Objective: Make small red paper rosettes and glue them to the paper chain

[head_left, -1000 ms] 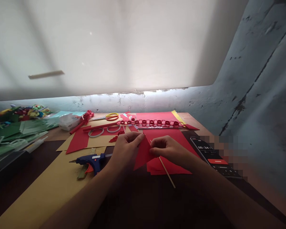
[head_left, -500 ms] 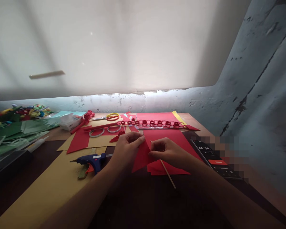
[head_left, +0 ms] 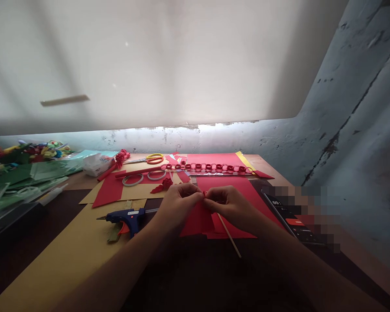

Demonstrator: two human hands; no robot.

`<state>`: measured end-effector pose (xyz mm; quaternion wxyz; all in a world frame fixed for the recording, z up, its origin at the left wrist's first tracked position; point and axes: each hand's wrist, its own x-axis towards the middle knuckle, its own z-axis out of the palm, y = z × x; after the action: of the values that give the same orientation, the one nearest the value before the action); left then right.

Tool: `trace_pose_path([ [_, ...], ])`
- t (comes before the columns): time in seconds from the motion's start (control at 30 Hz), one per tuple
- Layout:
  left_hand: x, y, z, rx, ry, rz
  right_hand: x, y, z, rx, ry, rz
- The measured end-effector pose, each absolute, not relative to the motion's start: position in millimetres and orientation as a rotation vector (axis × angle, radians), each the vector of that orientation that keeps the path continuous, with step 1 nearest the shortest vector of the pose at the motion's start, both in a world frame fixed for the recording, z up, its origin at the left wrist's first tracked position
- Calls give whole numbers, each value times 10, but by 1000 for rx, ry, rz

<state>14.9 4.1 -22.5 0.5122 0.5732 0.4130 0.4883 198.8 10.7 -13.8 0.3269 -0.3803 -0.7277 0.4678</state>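
My left hand (head_left: 182, 201) is closed, thumb and fingertips pinching the top edge of a piece of red paper (head_left: 198, 223) that hangs below it. Against it, my right hand (head_left: 225, 201) is closed too, its fingertips on the paper's corner. A thin wooden stick (head_left: 230, 236) slants out from under the right hand; its upper end is hidden by the fingers. More red paper pieces (head_left: 232, 229) lie beneath the hands. To the left rests a blue hot glue gun (head_left: 130, 219) with an orange trigger. A crumpled red paper flower (head_left: 164, 185) lies just behind my left hand.
Behind are a red paper chain (head_left: 208, 166), scissors (head_left: 154, 158) with yellow and orange handles, and two tape rolls (head_left: 132, 180). Tan paper (head_left: 68, 247) covers the left side. A phone (head_left: 292, 221) lies at right. Green materials (head_left: 16, 173) are piled far left.
My hands have come together, and the right fingertips now meet the left at the paper's corner. The stick's upper tip, visible before, is now hidden.
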Motion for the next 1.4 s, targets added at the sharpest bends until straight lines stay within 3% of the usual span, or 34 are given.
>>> trace_pose_path([
  [0.9,147,28,-191,1166,950,986,2012,95,-17,-1056,-1892,1161],
  [1.23,156,7,-191,1359,1037,913,2165,142,86,-1097,-1920,1154],
  [1.33,130,38,-211,1449,1086,964,2268,199,114,-1186,-1953,1048],
  [1.4,113,53,-210,1487,1153,978,2481,289,161,-1418,-1936,808],
])
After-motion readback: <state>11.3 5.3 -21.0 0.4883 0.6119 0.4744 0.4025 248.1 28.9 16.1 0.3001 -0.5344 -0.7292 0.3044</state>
